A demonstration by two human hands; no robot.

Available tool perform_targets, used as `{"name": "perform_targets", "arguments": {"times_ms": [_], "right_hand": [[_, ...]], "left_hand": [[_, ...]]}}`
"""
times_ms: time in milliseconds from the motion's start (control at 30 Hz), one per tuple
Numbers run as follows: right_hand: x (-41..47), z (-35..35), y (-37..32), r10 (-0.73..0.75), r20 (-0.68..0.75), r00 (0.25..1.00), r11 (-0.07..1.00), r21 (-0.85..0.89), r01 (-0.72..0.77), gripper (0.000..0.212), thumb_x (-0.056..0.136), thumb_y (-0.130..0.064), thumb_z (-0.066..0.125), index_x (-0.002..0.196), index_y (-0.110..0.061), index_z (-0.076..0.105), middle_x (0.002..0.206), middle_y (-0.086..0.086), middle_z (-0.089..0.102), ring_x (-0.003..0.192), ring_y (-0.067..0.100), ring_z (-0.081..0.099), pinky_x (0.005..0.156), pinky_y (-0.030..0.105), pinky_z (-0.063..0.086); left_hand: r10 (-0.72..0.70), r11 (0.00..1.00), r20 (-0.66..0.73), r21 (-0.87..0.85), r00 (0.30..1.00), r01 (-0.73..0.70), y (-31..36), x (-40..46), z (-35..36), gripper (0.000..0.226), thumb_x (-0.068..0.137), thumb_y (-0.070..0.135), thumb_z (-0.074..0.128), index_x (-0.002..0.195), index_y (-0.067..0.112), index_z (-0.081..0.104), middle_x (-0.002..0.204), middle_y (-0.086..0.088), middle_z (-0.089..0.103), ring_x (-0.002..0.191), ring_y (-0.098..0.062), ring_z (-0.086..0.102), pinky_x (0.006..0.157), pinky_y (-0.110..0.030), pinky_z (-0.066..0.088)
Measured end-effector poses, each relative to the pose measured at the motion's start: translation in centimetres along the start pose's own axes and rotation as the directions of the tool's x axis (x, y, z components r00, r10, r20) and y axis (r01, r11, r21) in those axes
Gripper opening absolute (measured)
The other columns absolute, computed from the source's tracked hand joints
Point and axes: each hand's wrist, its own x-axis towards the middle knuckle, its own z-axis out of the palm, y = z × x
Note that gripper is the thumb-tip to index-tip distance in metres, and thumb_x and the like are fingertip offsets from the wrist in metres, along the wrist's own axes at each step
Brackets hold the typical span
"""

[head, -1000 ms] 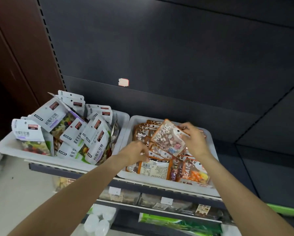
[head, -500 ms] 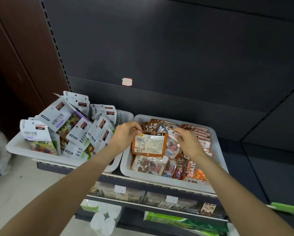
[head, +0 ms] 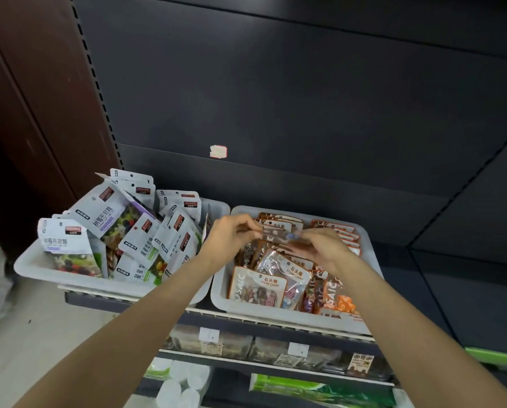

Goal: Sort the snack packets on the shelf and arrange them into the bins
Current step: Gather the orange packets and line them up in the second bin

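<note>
Packet: we pinch a stone-candy packet (head: pixel 277 233) edge-on over the right bin (head: pixel 364 320), at 12 o'clock of its front row.
Left hand (head: pixel 231 240): fingertips pressed on its left end.
Right hand (head: pixel 319 247): fingertips pressed on its right end.
Risk: we judge the glossy film may slip, toppling the upright packets below.
Neighbour: left bin (head: pixel 28 267) at 9 o'clock, white pouches jumbled.
Room: dark shelf backing, pale floor.

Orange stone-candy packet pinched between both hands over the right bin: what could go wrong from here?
1. The packet is held only by fingertips of the left hand and right hand; it could slip onto the loose front packets.
2. The left bin is heaped with tilted white packets; the left forearm passes close and might knock one out.
</note>
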Motion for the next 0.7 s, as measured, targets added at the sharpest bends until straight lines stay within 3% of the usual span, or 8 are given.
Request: {"name": "perform_targets", "arguments": {"times_ms": [100,167,233,333,433,533,633,700], "right_hand": [[0.2,-0.8,1.1,-0.141,-0.029,0.990,0.989,-0.056,0.139,0.053,0.078,0.012,0.066,0.122,-0.014,0.051,0.115,0.014,0.061,0.096,0.025,0.066,0.068,0.034,0.058],[0.0,-1.1,2.6,-0.180,0.013,0.984,0.966,-0.186,0.180,0.079,0.072,0.017,0.068,0.133,-0.025,0.041,0.120,0.006,0.058,0.108,0.024,0.059,0.078,0.041,0.057],[-0.4,-0.9,4.4,-0.243,0.114,0.963,0.865,-0.425,0.269,0.072,0.076,0.013,0.066,0.133,-0.025,0.043,0.124,0.002,0.055,0.115,0.020,0.053,0.086,0.038,0.055],[-0.1,-0.9,6.4,-0.295,0.250,0.922,0.528,-0.762,0.375,0.039,0.085,-0.008,0.066,0.122,-0.018,0.060,0.118,0.000,0.062,0.107,0.013,0.057,0.087,0.029,0.050],[0.1,-1.3,6.2,-0.385,0.210,0.899,0.509,-0.764,0.396,0.023,0.086,-0.024,0.068,0.107,-0.018,0.070,0.112,0.000,0.063,0.104,0.015,0.057,0.089,0.028,0.045],[0.8,-2.0,5.8,-0.435,0.133,0.891,0.461,-0.816,0.347,0.038,0.093,-0.023,0.058,0.131,-0.019,0.054,0.135,0.004,0.051,0.123,0.019,0.048,0.100,0.029,0.040],[1.4,-2.1,5.9,-0.304,0.164,0.939,0.325,-0.908,0.264,0.065,0.095,-0.023,0.055,0.150,-0.024,0.020,0.152,0.002,0.031,0.138,0.022,0.033,0.109,0.037,0.036],[1.9,-1.8,5.6,-0.278,0.171,0.945,0.281,-0.926,0.251,0.064,0.092,-0.021,0.058,0.148,-0.022,0.027,0.145,0.005,0.041,0.131,0.023,0.042,0.105,0.038,0.042]], "left_hand": [[-0.040,0.990,0.219,0.140,0.975,0.010,-1.3,-0.6,0.0,0.022,0.078,0.009,0.074,0.087,0.027,0.067,0.119,0.011,0.059,0.114,-0.007,0.054,0.102,-0.028,0.042],[-0.059,0.980,0.228,0.200,0.972,0.013,-2.0,-1.0,0.2,0.026,0.078,0.012,0.075,0.098,0.026,0.067,0.120,0.009,0.057,0.114,-0.007,0.052,0.095,-0.013,0.038],[-0.058,0.966,0.133,0.257,0.989,0.022,-2.3,-1.0,0.7,0.025,0.083,0.015,0.071,0.106,0.023,0.064,0.120,0.003,0.058,0.112,-0.012,0.054,0.085,-0.009,0.037],[-0.059,0.929,0.115,0.370,0.992,0.013,-2.3,-0.5,1.8,0.034,0.086,0.012,0.066,0.119,0.015,0.057,0.127,-0.004,0.054,0.117,-0.018,0.051,0.092,-0.017,0.037],[-0.123,0.877,0.247,0.480,0.961,-0.011,-2.8,-0.2,3.0,0.062,0.085,0.019,0.069,0.139,0.020,0.040,0.145,-0.004,0.038,0.133,-0.022,0.037,0.110,-0.030,0.032],[-0.223,0.873,0.299,0.485,0.928,0.054,-3.1,-0.3,3.9,0.079,0.083,0.025,0.071,0.147,0.022,0.024,0.153,-0.004,0.024,0.139,-0.024,0.030,0.114,-0.038,0.029],[-0.277,0.898,0.283,0.415,0.918,0.143,-3.3,-0.3,4.4,0.077,0.086,0.028,0.068,0.147,0.024,0.022,0.153,-0.005,0.025,0.137,-0.026,0.034,0.113,-0.038,0.032],[-0.287,0.904,0.256,0.392,0.923,0.172,-3.6,-0.1,4.2,0.072,0.086,0.032,0.067,0.146,0.024,0.027,0.149,-0.005,0.033,0.134,-0.026,0.039,0.111,-0.040,0.034]]}}
